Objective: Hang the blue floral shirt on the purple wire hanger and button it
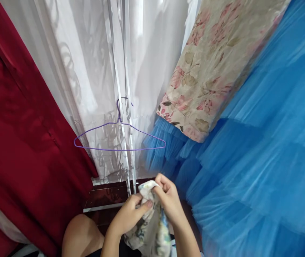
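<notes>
Between my hands hangs a bunched piece of printed fabric (149,228), off-white with blue, green and yellow marks; whether it is a garment I cannot tell. My left hand (131,212) pinches its upper left side between thumb and fingers. At the top right edge my right hand (167,198) is closed on the same cloth, fingers curled. The lower part drops toward my lap and is slightly blurred. Above and apart from both hands, a thin purple clothes hanger (120,149) hangs with no garment on it, by a narrow white metal frame.
Dark red curtain (21,117) drapes on the left, sheer white curtain (93,71) behind the white metal uprights (127,71). A floral fabric panel (195,82) and a layered blue tulle dress (262,153) hang on the right. My bare knee (81,235) shows at the bottom.
</notes>
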### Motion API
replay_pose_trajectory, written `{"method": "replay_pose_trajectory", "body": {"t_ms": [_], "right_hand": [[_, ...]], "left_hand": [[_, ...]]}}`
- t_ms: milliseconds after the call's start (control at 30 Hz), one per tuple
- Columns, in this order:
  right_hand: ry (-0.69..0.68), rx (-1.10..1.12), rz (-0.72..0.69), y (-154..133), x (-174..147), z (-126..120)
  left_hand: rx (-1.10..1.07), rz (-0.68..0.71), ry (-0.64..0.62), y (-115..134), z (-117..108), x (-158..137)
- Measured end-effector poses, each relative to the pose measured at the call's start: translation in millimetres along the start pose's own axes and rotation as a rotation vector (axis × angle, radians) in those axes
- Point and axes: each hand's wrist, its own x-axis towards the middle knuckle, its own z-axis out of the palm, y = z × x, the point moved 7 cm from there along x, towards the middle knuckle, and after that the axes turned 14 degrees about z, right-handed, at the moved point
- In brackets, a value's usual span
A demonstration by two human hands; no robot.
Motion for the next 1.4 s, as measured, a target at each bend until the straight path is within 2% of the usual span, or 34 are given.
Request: {"method": "replay_pose_trajectory", "body": {"t_ms": [67, 133, 233, 333, 400, 467, 567, 633, 700, 833, 933, 1067, 1133, 1200, 1267, 1400], "right_hand": [[0.130, 0.034, -0.041, -10.4, 0.9, -22.4], [0.219, 0.062, -0.045, -16.6, 2.4, -41.0], [0.348, -0.047, -0.075, -21.8, 6.6, -62.0], [0.628, -0.241, -0.198, -27.2, 14.2, -88.8], [0.838, -0.292, -0.251, -30.1, 24.2, -109.8], [0.950, -0.217, -0.258, -33.4, 41.8, -129.1], [0.893, 0.033, -0.208, -44.9, 79.7, -144.5], [0.817, 0.122, -0.180, -60.9, 103.0, -141.8], [0.719, 0.123, -0.168, -81.0, 122.1, -128.8], [0.502, 0.077, -0.175, -114.5, 142.9, -85.6], [0.338, -0.085, -0.283, -128.2, 141.2, -41.5], [0.083, -0.398, -0.448, -117.9, 125.0, 22.5], [-0.009, -0.475, -0.465, -106.5, 118.5, 40.8], [-0.023, -0.517, -0.469, -101.5, 114.4, 44.4], [0.011, -0.546, -0.488, -105.7, 111.2, 36.7], [0.032, -0.611, -0.497, -124.6, 108.1, 15.3]], "left_hand": [[-0.006, 0.002, -0.104, -3.8, 8.4, 0.0], [-0.010, 0.042, -0.103, -1.7, 8.3, 3.2], [-0.050, 0.120, 0.050, 7.5, -1.3, 9.8], [-0.060, 0.162, 0.163, 19.2, -3.3, 15.4], [-0.072, 0.153, 0.122, 25.5, 6.6, 20.6], [-0.114, 0.116, 0.020, 27.6, 21.4, 25.9], [-0.083, 0.079, -0.034, 22.8, 29.0, 31.0], [0.048, 0.087, 0.015, 17.1, 18.9, 32.4], [0.173, 0.098, 0.071, 13.1, 2.0, 31.9], [0.194, 0.170, 0.149, 22.2, -38.4, 29.1], [0.184, 0.232, 0.205, 40.4, -66.8, 27.1], [0.217, 0.272, 0.269, 59.2, -90.2, 24.3], [0.225, 0.266, 0.272, 62.9, -98.6, 21.4], [0.262, 0.236, 0.240, 63.1, -110.9, 16.7], [0.383, 0.196, 0.185, 61.3, -132.6, 10.3], [0.857, 0.163, 0.079, 52.8, -202.3, -0.1]]}}
